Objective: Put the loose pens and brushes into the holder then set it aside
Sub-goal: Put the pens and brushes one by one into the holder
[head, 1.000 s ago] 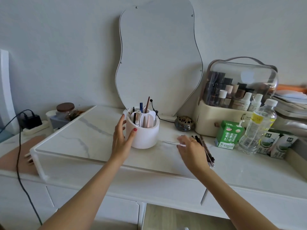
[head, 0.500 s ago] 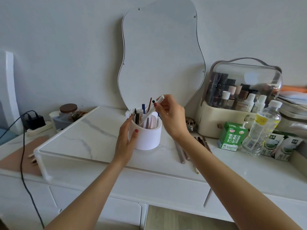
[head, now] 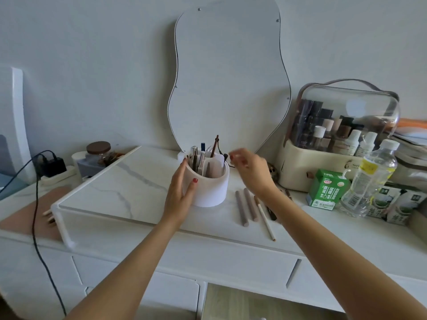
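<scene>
Steadying the white holder (head: 209,185) on the bench (head: 129,181), the left hand (head: 179,195) cups its side, while the right hand (head: 250,170), which half a second ago carried a pen, now hovers empty and loose-fingered just beside the rim. Several loose pens and brushes (head: 250,207) lie below that grip, awaiting pickup.

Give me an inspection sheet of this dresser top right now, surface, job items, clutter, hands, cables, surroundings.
Surface: white marble-look riser on a white dresser.
Job's things: white holder upright on the riser, pens standing inside; loose pencils lying to its right.
Clutter: milk carton, water bottle, cosmetics case, jar.
Hands: left hand cups the holder; right hand open, empty, beside the rim.
Cables: black cord from a charger.
Surroundings: wavy mirror against the wall.
</scene>
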